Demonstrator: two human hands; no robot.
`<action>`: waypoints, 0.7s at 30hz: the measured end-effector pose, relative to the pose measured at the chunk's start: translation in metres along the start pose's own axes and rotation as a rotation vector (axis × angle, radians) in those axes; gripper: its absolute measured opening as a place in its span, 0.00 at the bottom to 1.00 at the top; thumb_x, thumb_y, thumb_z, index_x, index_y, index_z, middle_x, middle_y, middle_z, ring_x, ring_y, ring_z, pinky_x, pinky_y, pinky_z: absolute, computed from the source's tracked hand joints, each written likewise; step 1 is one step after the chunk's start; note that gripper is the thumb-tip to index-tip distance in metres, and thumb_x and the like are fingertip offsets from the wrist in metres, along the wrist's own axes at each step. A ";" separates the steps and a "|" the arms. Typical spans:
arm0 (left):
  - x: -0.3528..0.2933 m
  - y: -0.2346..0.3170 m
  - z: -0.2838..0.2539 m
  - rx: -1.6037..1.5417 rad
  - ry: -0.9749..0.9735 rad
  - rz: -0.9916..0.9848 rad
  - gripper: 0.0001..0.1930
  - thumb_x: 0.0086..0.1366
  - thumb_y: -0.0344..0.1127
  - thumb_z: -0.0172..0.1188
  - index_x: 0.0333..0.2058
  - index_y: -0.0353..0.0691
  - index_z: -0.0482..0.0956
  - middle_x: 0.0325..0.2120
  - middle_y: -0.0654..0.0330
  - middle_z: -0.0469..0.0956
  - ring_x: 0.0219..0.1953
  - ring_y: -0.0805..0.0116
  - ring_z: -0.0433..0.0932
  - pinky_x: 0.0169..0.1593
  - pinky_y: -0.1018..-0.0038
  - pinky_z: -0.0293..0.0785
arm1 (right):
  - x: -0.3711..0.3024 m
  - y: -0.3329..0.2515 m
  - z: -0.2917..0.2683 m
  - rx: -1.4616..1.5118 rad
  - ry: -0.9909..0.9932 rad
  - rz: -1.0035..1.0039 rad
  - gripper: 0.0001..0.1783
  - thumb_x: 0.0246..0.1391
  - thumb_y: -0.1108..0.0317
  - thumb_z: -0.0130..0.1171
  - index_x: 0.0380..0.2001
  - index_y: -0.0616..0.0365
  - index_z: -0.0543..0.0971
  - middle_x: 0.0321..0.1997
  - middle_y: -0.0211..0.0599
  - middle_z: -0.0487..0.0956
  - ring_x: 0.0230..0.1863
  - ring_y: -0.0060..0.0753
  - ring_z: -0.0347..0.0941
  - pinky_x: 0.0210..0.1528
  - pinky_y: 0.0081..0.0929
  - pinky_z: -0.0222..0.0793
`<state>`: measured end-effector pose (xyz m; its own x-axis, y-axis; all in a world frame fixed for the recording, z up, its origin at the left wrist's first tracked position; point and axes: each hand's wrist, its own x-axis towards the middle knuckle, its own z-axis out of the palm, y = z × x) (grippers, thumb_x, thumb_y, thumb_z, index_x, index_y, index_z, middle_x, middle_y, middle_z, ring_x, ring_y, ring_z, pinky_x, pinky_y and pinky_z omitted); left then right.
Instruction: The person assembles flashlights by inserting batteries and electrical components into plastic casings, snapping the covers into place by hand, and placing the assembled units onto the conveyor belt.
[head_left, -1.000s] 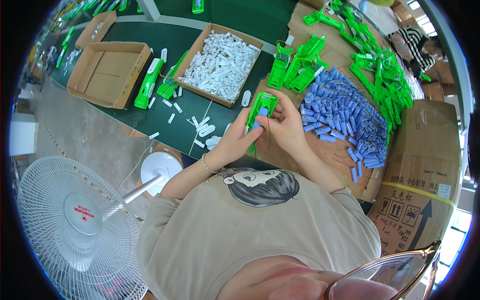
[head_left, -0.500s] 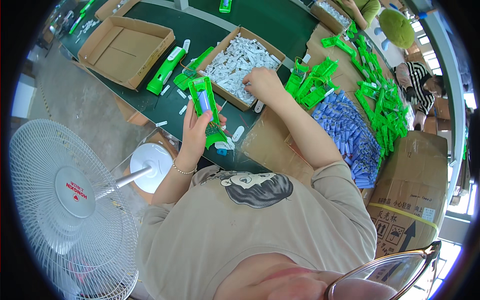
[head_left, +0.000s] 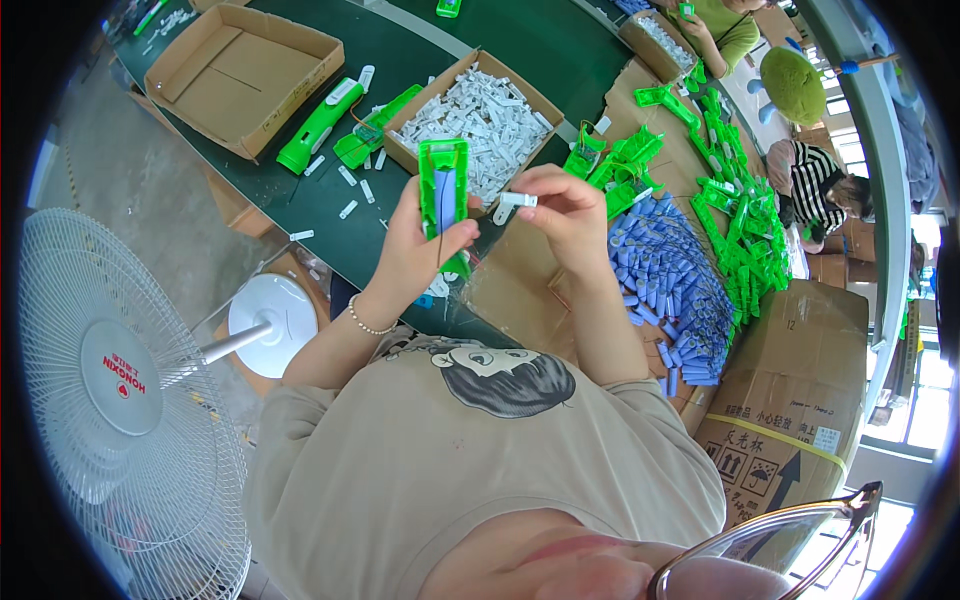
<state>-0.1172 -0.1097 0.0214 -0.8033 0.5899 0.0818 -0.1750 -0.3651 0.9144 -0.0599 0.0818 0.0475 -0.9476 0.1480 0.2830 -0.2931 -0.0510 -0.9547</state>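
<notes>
My left hand (head_left: 417, 245) is closed round an open green flashlight housing (head_left: 432, 160), which it holds upright in front of the parts box. A blue cylindrical battery (head_left: 445, 203) lies inside that housing, with a dark wire along it. To the right of it, my right hand (head_left: 568, 215) pinches a small white plastic piece (head_left: 517, 201) between thumb and fingertips, apart from the housing. Behind both hands stands a cardboard box (head_left: 408, 158) heaped with similar white plastic pieces (head_left: 480, 112).
At the left are a shallow cardboard tray (head_left: 262, 125) and a green flashlight (head_left: 322, 125). To the right lie blue batteries (head_left: 668, 262) and a pile of green housings (head_left: 745, 215). A white fan (head_left: 125, 400) stands at the left, a large carton (head_left: 790, 370) at the right. Co-workers sit beyond.
My right hand has come out of the box toward me and now has a white plastic piece in its fingers. My left hand has shifted right and turned the housing more upright.
</notes>
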 end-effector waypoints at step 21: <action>-0.004 -0.016 0.037 0.135 -0.273 -0.219 0.21 0.66 0.31 0.49 0.56 0.36 0.57 0.36 0.58 0.71 0.33 0.72 0.75 0.37 0.74 0.73 | -0.033 -0.021 -0.008 -0.437 0.345 0.257 0.09 0.51 0.70 0.61 0.23 0.64 0.78 0.16 0.25 0.73 0.19 0.10 0.63 0.20 0.16 0.57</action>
<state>-0.0897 -0.0793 0.0209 -0.5704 0.8206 -0.0351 -0.2341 -0.1215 0.9646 -0.0218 0.0864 0.0572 -0.8638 0.4999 0.0625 0.0876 0.2712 -0.9585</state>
